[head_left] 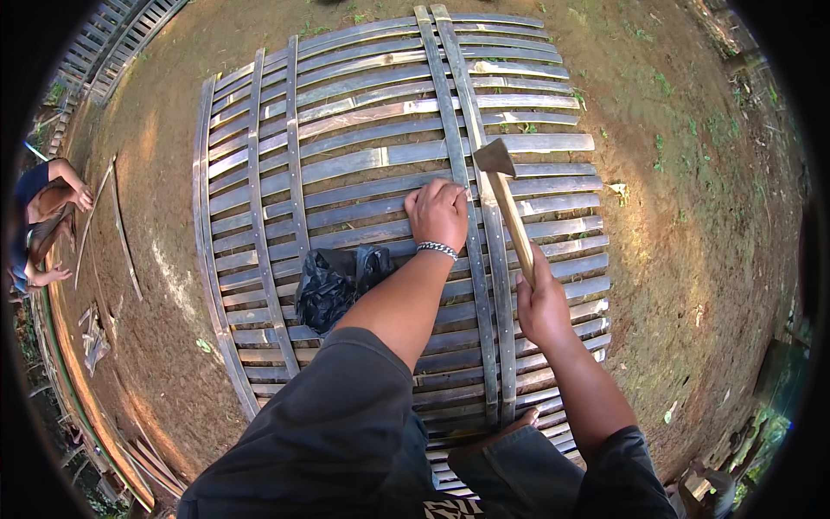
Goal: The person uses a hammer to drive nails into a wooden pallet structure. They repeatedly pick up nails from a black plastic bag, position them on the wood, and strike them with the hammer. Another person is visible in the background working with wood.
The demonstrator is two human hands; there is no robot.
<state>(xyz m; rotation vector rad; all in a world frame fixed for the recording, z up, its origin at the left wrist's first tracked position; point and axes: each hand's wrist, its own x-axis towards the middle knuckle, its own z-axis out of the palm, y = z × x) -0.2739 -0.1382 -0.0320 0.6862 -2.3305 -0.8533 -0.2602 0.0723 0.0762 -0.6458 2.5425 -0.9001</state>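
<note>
A panel of split bamboo slats point(372, 156) lies on the ground before me, with long strips crossing the slats. My left hand point(438, 212), a chain bracelet on its wrist, rests on the panel with its fingers curled together against the left strip point(443, 95) of a close pair. Whatever those fingertips pinch is too small to make out. My right hand point(543, 298) is closed around the wooden handle of a hatchet point(510, 203). The dark metal head is raised over the right strip of the pair, just right of my left hand. A crumpled black plastic bag point(333, 285) lies on the slats by my left forearm.
Another person point(50, 221) sits at the far left, hands apart from the panel. Loose bamboo strips point(121, 229) lie on the bare soil point(683, 259) nearby. A second slatted panel point(112, 43) is at the upper left. My bare foot point(523, 421) is on the panel's near part.
</note>
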